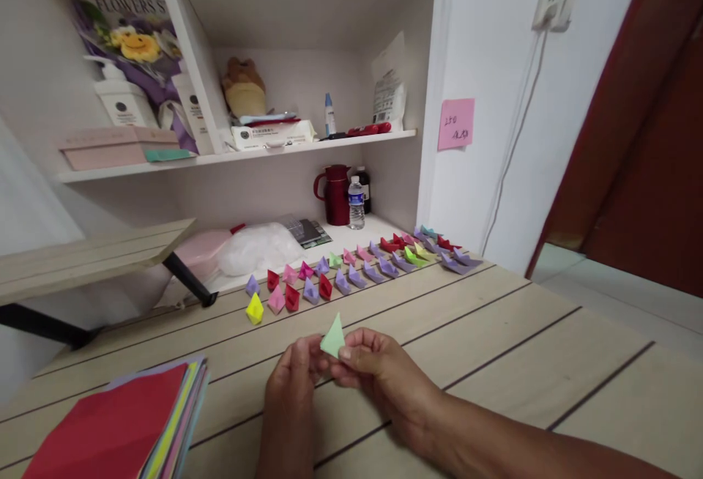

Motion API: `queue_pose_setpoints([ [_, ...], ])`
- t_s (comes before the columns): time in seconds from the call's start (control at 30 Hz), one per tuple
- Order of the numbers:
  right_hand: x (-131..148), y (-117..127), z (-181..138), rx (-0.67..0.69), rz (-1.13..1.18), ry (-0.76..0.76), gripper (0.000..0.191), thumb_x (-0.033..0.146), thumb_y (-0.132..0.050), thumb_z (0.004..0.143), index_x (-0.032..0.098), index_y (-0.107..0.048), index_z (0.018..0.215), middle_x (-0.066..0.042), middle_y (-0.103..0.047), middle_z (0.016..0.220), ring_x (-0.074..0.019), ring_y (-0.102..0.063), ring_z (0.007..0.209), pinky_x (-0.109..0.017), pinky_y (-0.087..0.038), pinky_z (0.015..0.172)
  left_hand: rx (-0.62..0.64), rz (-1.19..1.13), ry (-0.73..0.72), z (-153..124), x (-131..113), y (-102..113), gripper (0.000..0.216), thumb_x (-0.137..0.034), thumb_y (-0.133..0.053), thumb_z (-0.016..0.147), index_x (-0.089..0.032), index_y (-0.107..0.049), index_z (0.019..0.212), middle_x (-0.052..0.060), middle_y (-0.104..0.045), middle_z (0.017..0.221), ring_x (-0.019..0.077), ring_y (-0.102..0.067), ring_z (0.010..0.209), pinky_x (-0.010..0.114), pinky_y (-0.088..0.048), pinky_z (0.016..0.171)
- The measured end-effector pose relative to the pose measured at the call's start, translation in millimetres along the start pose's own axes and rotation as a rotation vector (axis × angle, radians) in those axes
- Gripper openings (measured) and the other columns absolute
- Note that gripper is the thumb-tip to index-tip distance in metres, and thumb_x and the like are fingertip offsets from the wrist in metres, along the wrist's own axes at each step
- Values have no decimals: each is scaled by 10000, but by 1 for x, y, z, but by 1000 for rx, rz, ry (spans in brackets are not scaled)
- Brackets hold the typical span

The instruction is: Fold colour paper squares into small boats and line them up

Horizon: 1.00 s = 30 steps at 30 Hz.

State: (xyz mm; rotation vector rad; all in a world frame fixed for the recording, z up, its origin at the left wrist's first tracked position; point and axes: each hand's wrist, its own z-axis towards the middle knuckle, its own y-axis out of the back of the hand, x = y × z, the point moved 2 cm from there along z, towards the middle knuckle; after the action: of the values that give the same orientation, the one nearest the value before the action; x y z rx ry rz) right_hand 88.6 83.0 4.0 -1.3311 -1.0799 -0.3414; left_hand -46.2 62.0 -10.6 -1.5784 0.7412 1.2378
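Light wooden surface with dark lines (494, 351) below hands. Beyond them, two uneven rows of small folded paper boats (343, 283); at left near side, stack of coloured paper (110, 428). Right hand (387, 369) nearly closed, thumb and fingers pinching light green folded paper (332, 336). Left hand (294, 369) curled, fingers beside lower left edge; cannot tell if gripping. Paper's long axis points away from body; right hand nearer. Paper sits between hands, above fingertips.
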Motion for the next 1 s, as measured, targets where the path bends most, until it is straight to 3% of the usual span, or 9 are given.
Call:
queue_pose_setpoints([
  [0.07, 0, 2, 0, -7, 7, -10, 358, 288, -887, 575, 155, -609, 756, -26, -704, 701, -136, -669, 683, -249, -485, 715, 22, 13, -2, 0, 2, -2, 605, -671, -727, 611, -154, -716, 925, 28, -685, 636, 188, -638, 612, 314, -520, 642],
  [0.27, 1, -2, -7, -8, -35, 2, 389, 315, -912, 527, 151, -619, 724, -9, -686, 679, -129, -648, 647, -251, -481, 711, 9, 65, 11, -9, 4, -6, 286, -432, -806, 644, -175, -682, 626, -28, -644, 551, 109, -554, 569, 211, -441, 623],
  [0.6, 2, -2, -10, -11, -49, 18, 341, 292, -894, 569, 157, -609, 700, 2, -671, 643, -133, -645, 657, -255, -476, 718, 52, -81, 74, -9, 4, -5, 331, -447, -829, 597, -168, -702, 721, -2, -657, 604, 127, -586, 619, 239, -453, 651],
  [0.77, 4, -1, -11, -1, -85, 28, 377, 348, -898, 569, 157, -606, 712, -18, -686, 672, -150, -639, 681, -274, -463, 730, 80, -129, 96, -14, -8, -8, 304, -405, -845, 594, -164, -661, 616, -3, -635, 572, 115, -559, 604, 239, -458, 671],
  [0.9, 11, 1, -12, 57, -216, 101, 392, 432, -866, 625, 152, -596, 676, -15, -666, 659, -141, -593, 673, -260, -432, 704, 111, -134, 143, -18, -15, -9, 297, -383, -838, 624, -153, -649, 617, -11, -597, 592, 107, -519, 620, 226, -439, 644],
  [1.0, 18, 5, -10, 25, -295, 169, 396, 521, -737, 773, 149, -619, 702, -1, -618, 678, -120, -536, 663, -240, -400, 653, 121, -155, 180, -22, -16, -10, 273, -367, -822, 657, -158, -646, 654, -18, -580, 635, 101, -498, 638, 228, -440, 659],
])
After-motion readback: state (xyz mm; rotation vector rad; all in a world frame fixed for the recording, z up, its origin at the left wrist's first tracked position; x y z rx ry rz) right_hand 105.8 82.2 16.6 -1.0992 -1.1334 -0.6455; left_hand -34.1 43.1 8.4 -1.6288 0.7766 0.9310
